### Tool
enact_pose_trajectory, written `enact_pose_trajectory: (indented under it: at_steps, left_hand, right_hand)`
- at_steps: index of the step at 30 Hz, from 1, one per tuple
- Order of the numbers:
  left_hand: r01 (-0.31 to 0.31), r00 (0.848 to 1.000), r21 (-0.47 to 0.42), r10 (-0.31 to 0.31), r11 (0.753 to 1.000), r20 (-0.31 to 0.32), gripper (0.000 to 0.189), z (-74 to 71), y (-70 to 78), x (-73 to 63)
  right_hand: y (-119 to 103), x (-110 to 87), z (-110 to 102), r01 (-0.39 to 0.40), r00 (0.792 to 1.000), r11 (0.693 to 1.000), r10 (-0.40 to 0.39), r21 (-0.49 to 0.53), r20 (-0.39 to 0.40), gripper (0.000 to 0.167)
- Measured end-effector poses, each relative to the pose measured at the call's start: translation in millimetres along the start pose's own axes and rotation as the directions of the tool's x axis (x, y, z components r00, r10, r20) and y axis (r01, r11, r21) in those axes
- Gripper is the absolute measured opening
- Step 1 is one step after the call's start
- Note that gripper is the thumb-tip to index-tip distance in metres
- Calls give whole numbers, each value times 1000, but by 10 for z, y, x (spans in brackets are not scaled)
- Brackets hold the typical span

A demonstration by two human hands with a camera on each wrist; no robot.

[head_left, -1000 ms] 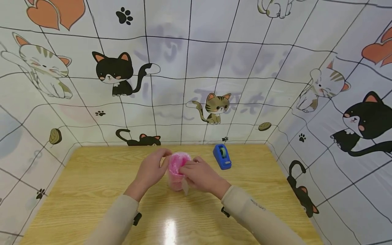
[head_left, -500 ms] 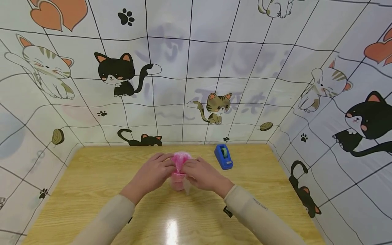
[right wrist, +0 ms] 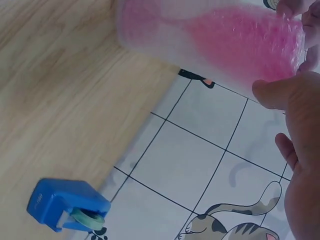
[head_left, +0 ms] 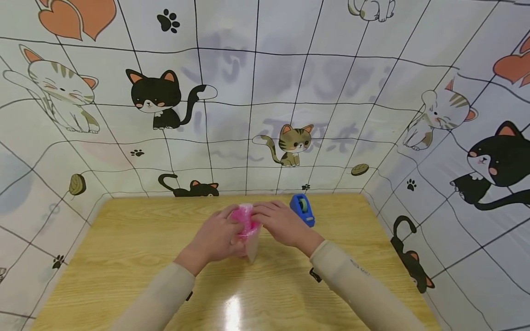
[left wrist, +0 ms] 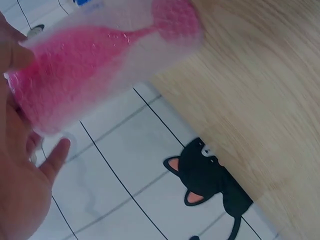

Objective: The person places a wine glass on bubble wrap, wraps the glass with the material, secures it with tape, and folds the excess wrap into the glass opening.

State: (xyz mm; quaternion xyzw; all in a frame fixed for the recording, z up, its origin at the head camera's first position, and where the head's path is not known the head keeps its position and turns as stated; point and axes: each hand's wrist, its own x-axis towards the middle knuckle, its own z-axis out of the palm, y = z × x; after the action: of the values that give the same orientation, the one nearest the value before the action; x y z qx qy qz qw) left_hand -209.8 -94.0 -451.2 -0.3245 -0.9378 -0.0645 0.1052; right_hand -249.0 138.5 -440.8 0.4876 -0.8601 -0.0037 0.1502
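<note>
A pink goblet-shaped thing (left wrist: 75, 60) stands on the table, rolled in translucent bubble wrap (left wrist: 135, 65). Its wide base, thin stem and fuller upper part show through in both wrist views. My left hand (head_left: 215, 236) holds the roll's left side near the top, fingers bent over the rim. From the right, my right hand (head_left: 285, 225) grips the upper edge of the wrap; in the right wrist view one of its fingers presses the wrap's side. A pale loose flap (head_left: 252, 248) hangs at the roll's front. Some fingertips are hidden behind the wrap.
A blue tape dispenser (head_left: 303, 209) with a greenish tape roll stands at the back right of the wooden table (head_left: 145, 239), just beyond my right hand. A sheet (head_left: 232, 156) printed with cats and grid lines rises behind and at both sides.
My right hand has moved from the front of the wrap's top back and right to its edge. My left hand has come round further over the front left side.
</note>
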Motion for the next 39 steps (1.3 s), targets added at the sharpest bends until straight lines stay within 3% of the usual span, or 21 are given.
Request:
enact_pose_trajectory:
  at_steps: [7, 11, 15, 19, 26, 33, 39]
  left_hand:
    - [-39, 999, -103, 40, 994, 11, 21, -26, -143, -37]
    - [-61, 997, -141, 53, 988, -57, 22, -37, -167, -64]
    - [-99, 986, -115, 82, 988, -145, 16, -26, -194, -115]
    - [-103, 984, -92, 88, 990, -157, 13, -16, -219, -151]
    - [-81, 992, -133, 67, 988, -110, 16, -41, -222, -143]
    - [-118, 987, -133, 102, 984, -122, 14, -31, -242, -107]
    - [-99, 992, -98, 89, 990, -93, 17, -56, -216, -74]
  right_hand:
    - [44, 94, 14, 74, 997, 992, -75, -99, -5, 30]
    - [10, 121, 28, 99, 994, 989, -103, -112, -31, 26]
    - [-47, 128, 16, 125, 990, 980, -134, -152, -52, 22]
    - [-77, 137, -1, 154, 984, 974, -166, -167, -59, 24]
    - [-40, 181, -9, 205, 979, 969, -204, -138, 24, 35]
    - [-38, 212, 42, 181, 976, 971, -158, -154, 148, 37]
    - [-62, 282, 16, 166, 972, 961, -122, -219, 202, 18]
